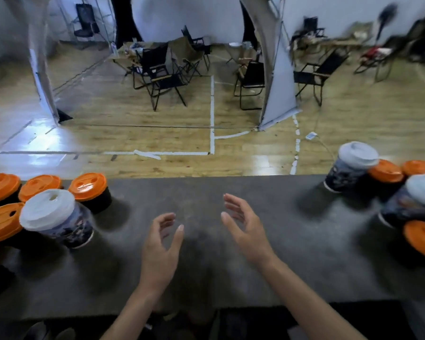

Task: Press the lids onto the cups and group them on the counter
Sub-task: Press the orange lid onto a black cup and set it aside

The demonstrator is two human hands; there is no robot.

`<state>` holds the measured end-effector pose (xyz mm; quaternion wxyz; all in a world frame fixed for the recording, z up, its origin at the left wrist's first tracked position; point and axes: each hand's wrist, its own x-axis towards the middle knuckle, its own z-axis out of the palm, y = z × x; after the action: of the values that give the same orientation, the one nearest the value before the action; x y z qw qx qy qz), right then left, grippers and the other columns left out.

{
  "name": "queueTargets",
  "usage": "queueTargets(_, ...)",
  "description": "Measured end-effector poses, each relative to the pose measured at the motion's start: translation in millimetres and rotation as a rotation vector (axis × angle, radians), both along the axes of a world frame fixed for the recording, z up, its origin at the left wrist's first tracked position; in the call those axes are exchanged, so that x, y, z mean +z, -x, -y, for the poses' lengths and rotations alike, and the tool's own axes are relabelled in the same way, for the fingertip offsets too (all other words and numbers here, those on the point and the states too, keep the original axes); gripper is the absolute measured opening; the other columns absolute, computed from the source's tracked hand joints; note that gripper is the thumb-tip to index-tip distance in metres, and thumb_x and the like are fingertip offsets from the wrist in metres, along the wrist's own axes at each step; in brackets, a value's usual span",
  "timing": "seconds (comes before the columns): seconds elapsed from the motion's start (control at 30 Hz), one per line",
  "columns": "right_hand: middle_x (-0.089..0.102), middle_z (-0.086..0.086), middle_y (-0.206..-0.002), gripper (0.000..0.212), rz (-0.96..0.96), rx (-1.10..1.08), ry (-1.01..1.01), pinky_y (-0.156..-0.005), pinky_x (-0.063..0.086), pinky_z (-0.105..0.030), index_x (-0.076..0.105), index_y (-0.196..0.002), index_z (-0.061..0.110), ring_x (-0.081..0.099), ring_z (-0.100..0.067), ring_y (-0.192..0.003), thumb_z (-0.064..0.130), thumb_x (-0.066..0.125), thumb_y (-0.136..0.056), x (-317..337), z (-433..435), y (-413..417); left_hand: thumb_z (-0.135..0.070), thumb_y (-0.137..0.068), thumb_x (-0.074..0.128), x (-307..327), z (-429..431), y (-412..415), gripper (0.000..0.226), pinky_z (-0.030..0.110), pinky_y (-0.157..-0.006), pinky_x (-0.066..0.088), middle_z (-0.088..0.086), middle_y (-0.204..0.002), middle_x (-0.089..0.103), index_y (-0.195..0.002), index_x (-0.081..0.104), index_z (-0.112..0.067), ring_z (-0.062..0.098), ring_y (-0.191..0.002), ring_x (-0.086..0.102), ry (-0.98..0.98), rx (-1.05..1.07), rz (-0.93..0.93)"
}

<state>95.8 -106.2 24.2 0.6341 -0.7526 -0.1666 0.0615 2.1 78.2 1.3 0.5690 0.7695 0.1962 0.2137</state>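
My left hand point(161, 244) and right hand point(243, 227) hover empty, fingers apart, over the middle of the counter point(304, 253), I think because the lidded cups point(49, 217) already stand grouped at the frame's left and right edges.

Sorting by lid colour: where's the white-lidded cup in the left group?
In the head view, left on the counter, the white-lidded cup stands among orange-lidded cups, at the group's right edge.

bare counter point(206, 273) stretch mid-frame, lidded cups crowding left end point(57, 217), more lidded cups blocking right end point(353, 168)
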Motion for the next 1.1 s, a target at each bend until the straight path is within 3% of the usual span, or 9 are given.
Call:
queueTargets(0.07, 0.062, 0.011, -0.136, 0.037, 0.017, -0.083, -0.022, -0.111, 0.046, -0.031, 0.058, -0.134, 0.027, 0.057, -0.002, -0.128, 0.014, 0.065, -0.1, 7, 34, -4, -0.039, -0.09, 0.064, 7, 28, -24, 0.029, 0.043, -0.102, 0.052, -0.017, -0.12, 0.064, -0.118, 0.058, -0.038, 0.01, -0.115, 0.062, -0.035, -0.125, 0.018)
queueTargets(0.23, 0.065, 0.009, -0.131, 0.035, 0.073, -0.263, -0.077, -0.11, 0.048, -0.03, 0.061, -0.13, 0.028, 0.06, -0.004, -0.126, 0.017, 0.065, -0.097, 19, 107, -11, -0.018, -0.094, 0.069, 21, 97, -69, 0.029, 0.04, -0.1, 0.053, -0.013, -0.121, 0.063, -0.122, 0.06, -0.021, 0.002, -0.113, 0.061, -0.145, -0.323, 0.057)
queueTargets(0.53, 0.064, 0.01, -0.134, 0.04, 0.226, -0.404, -0.047, -0.108, 0.047, -0.03, 0.06, -0.137, 0.019, 0.058, -0.013, -0.131, 0.021, 0.063, -0.097, 45, 221, -5, -0.023, -0.092, 0.074, 32, 225, -111, 0.038, 0.028, -0.096, 0.053, -0.01, -0.121, 0.062, -0.125, 0.058, -0.022, 0.001, -0.115, 0.06, -0.27, -0.587, 0.101)
queueTargets(0.63, 0.064, 0.006, -0.133, 0.036, 0.371, -0.519, 0.091, -0.109, 0.047, -0.036, 0.062, -0.133, 0.013, 0.058, -0.016, -0.13, 0.013, 0.065, -0.097, 44, 260, -4, -0.025, -0.091, 0.075, 34, 264, -123, 0.041, 0.023, -0.096, 0.051, -0.009, -0.123, 0.061, -0.129, 0.057, -0.021, -0.001, -0.116, 0.058, -0.293, -0.659, 0.103)
queueTargets(0.77, 0.062, -0.007, -0.134, 0.038, 0.592, -0.725, 0.525, -0.113, 0.042, -0.039, 0.064, -0.126, 0.006, 0.055, -0.023, -0.13, 0.016, 0.074, -0.091, 28, 306, -9, -0.023, -0.089, 0.077, 36, 301, -136, 0.044, 0.017, -0.095, 0.048, -0.007, -0.121, 0.061, -0.128, 0.057, -0.02, -0.001, -0.115, 0.058, -0.293, -0.698, 0.11)
queueTargets(0.87, 0.057, -0.013, -0.14, 0.061, 0.461, -0.772, 0.746, -0.113, 0.039, -0.047, 0.061, -0.13, 0.006, 0.048, -0.033, -0.136, 0.029, 0.086, -0.08, 1, 323, -13, -0.018, -0.088, 0.077, 32, 313, -139, 0.045, 0.018, -0.093, 0.049, -0.007, -0.122, 0.061, -0.128, 0.056, -0.02, 0.001, -0.114, 0.059, -0.286, -0.727, 0.095)
queueTargets(1.0, 0.053, -0.017, -0.14, 0.062, 0.423, -0.768, 0.714, -0.112, 0.041, -0.054, 0.06, -0.127, 0.007, 0.045, -0.04, -0.137, 0.02, 0.091, -0.075, -21, 326, -15, -0.014, -0.088, 0.075, 25, 309, -134, 0.045, 0.017, -0.092, 0.049, -0.007, -0.123, 0.061, -0.127, 0.055, -0.022, 0.0, -0.114, 0.059, -0.27, -0.714, 0.064)
queueTargets(1.1, 0.054, -0.013, -0.133, 0.055, 0.488, -0.753, 0.637, -0.11, 0.041, -0.04, 0.063, -0.119, 0.008, 0.051, -0.034, -0.127, 0.011, 0.091, -0.072, -22, 325, -17, -0.014, -0.09, 0.073, 20, 294, -130, 0.041, 0.019, -0.092, 0.05, -0.009, -0.123, 0.062, -0.127, 0.056, -0.022, 0.001, -0.114, 0.059, -0.217, -0.669, 0.031)
